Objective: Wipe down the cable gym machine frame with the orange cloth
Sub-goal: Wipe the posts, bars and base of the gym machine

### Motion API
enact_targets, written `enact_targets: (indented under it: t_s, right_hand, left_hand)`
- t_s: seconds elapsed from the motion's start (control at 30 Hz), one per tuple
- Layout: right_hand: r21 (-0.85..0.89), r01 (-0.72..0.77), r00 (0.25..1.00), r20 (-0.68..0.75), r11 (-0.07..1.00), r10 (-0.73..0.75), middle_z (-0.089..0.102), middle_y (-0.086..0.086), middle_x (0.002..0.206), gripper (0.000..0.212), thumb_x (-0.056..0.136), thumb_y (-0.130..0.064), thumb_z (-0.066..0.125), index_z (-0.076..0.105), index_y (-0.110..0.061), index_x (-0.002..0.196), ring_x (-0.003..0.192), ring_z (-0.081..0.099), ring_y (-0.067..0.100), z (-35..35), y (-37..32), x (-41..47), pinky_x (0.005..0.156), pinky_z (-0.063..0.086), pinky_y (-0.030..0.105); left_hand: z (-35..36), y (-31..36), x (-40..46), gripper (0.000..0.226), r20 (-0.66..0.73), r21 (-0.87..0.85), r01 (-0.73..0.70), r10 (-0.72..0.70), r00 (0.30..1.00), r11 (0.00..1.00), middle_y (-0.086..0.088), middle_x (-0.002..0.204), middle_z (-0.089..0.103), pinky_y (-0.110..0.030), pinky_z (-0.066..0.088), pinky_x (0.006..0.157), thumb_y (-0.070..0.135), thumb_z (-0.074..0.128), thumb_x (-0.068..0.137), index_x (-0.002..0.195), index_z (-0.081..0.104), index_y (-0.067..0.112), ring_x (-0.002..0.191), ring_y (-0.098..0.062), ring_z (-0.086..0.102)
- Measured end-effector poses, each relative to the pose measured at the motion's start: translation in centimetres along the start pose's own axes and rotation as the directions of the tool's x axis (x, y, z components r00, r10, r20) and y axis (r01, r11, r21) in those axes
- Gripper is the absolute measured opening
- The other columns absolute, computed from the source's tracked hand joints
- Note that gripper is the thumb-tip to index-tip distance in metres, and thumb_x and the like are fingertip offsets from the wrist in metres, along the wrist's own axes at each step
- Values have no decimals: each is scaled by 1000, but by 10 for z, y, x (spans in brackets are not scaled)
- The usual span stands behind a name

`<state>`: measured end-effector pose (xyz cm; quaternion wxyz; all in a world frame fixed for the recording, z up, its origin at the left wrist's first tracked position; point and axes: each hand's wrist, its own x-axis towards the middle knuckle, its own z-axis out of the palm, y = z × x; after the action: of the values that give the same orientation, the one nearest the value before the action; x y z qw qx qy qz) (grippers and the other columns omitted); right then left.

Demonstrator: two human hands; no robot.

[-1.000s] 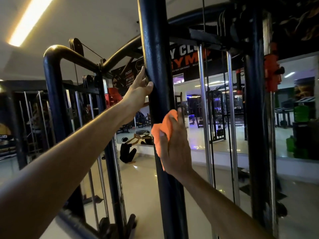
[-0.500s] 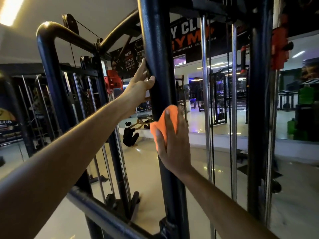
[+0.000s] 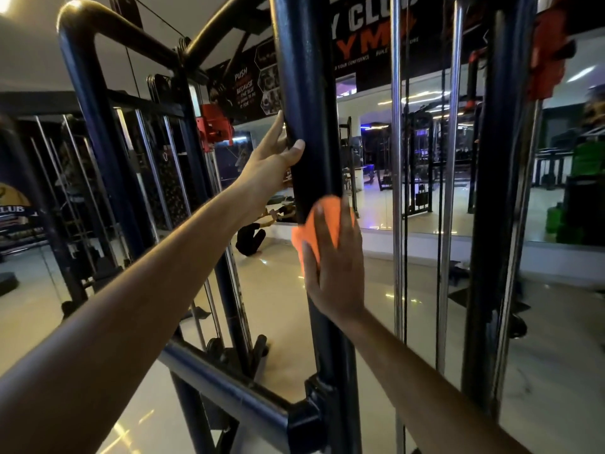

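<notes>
One orange cloth [image 3: 322, 224] pressed flat on black frame post [image 3: 307, 93] under right hand [image 3: 334, 267], fingers straight. Left hand [image 3: 268, 158] gripping same post above. Two chrome guide rods [image 3: 396, 191] right.

I see an orange cloth [image 3: 327, 221] on a glossy black post [image 3: 307, 93], chrome rods [image 3: 397, 158], red brackets [image 3: 216, 126] and a pale cream floor [image 3: 278, 290].
</notes>
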<state>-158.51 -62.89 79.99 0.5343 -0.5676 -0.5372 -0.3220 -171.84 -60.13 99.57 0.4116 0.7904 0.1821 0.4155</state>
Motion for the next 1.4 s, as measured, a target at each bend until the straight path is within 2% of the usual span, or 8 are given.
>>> enact_targets:
  t_s: [0.33, 0.5, 0.63, 0.77, 0.9, 1.03, 1.13, 1.4]
  right_hand:
    - [110, -15, 999, -38, 994, 19, 0, 12, 181, 66, 116, -50, 36, 12, -29, 174, 164, 19, 35, -14, -14, 66, 120, 45, 56]
    - [43, -34, 998, 47, 998, 32, 3, 16, 181, 65, 116, -49, 31, 10, -29, 174, 166, 16, 37, 3, 8, -35, 121, 40, 63]
    - [73, -89, 992, 100, 993, 82, 7, 18, 180, 63, 116, -54, 24, 11, -29, 172, 163, 22, 39, 5, 16, -73, 116, 45, 63]
    - [155, -77, 997, 2, 985, 78, 9, 17, 180, 65, 116, -49, 31, 19, -22, 173, 162, 24, 38, -3, 0, 0, 117, 46, 59]
    - [95, -41, 998, -42, 995, 45, 8, 18, 180, 65, 115, -42, 39, 21, -16, 173, 166, 15, 35, 3, 1, 16, 126, 36, 56]
    - [-4, -23, 997, 76, 1000, 23, 5, 22, 180, 65, 116, -41, 40, 20, -17, 172, 167, 8, 41, 18, 26, -82, 130, 25, 62]
    - [16, -50, 987, 153, 999, 47, 4, 24, 179, 63, 116, -43, 40, 16, -19, 170, 167, 7, 41, 20, 39, -135, 126, 32, 65]
    - [193, -89, 996, 29, 977, 85, 5, 22, 179, 74, 113, -35, 53, 13, -18, 172, 163, 22, 40, 10, 19, -48, 119, 41, 62]
  left_hand:
    - [5, -25, -8, 61, -29, -46, 10, -12, 1000, 999, 28, 125, 59, -28, 55, 96, 24, 46, 116, 167, 22, 47, 114, 8, 60]
    - [10, -39, -15, 67, 10, -62, 19, -18, 1000, 998, 17, 148, 61, -35, 50, 101, 24, 51, 114, 167, 19, 49, 134, -5, 57]
    - [18, -60, -30, 67, 39, -41, 41, -39, 998, 998, 15, 153, 59, -20, 56, 87, 22, 49, 115, 168, 17, 47, 128, 2, 62]
    - [19, -61, -35, 61, 21, -95, 99, -97, 995, 991, 20, 149, 62, -40, 52, 109, 26, 50, 115, 166, 25, 49, 133, -4, 62]
    - [17, -59, -30, 56, 11, -113, 105, -104, 994, 988, 37, 117, 71, -37, 52, 106, 28, 48, 115, 164, 31, 49, 117, 0, 69]
    - [25, -77, -41, 66, 28, -91, 89, -87, 996, 992, 19, 152, 60, -25, 52, 98, 23, 52, 114, 168, 21, 45, 135, -1, 60]
    - [34, -92, -51, 69, 14, -111, 111, -110, 994, 988, 11, 160, 54, -36, 46, 112, 22, 55, 112, 168, 22, 46, 143, -9, 54]
    - [51, -101, -70, 64, -72, -207, 181, -200, 977, 961, -1, 175, 27, -54, 31, 128, 35, 60, 110, 165, 29, 48, 160, -23, 31]
